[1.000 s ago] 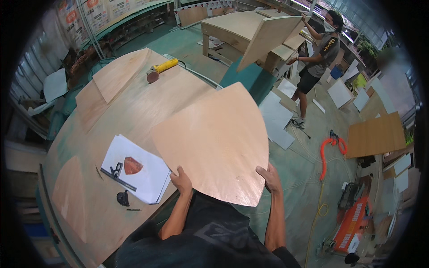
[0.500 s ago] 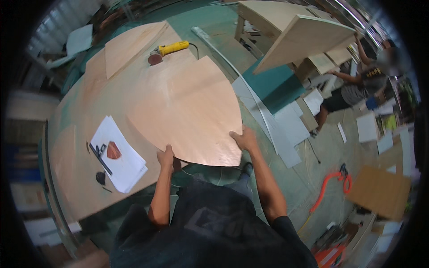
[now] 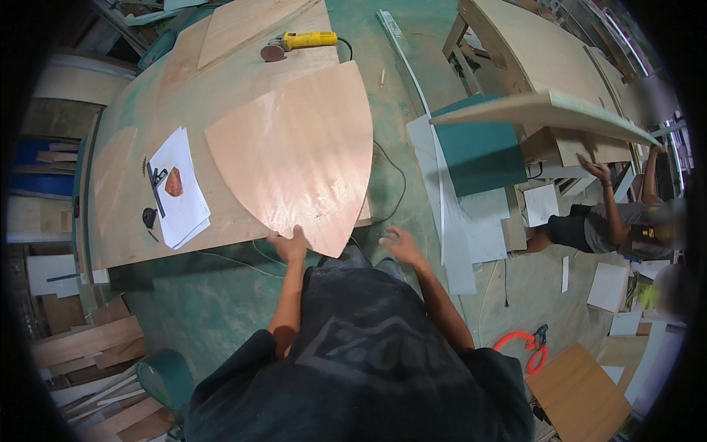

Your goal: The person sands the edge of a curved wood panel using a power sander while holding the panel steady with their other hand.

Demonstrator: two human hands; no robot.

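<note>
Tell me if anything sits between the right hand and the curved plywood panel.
Nothing visible does. The right hand hangs open just off the table edge, with only a bare gap to the plywood panel. The left hand rests on the panel's near edge.

Left hand (image 3: 289,245) flat, right hand (image 3: 398,244) seemingly open, forearms outstretched

The scene is seen from one head-worn fisheye camera, aimed steeply down from above the person's shoulders. The workbench (image 3: 132,243) is taken in at the upper left, the floor (image 3: 508,287) at right. Straight edges are bent, and the dark rim probably hides the corners.
</note>
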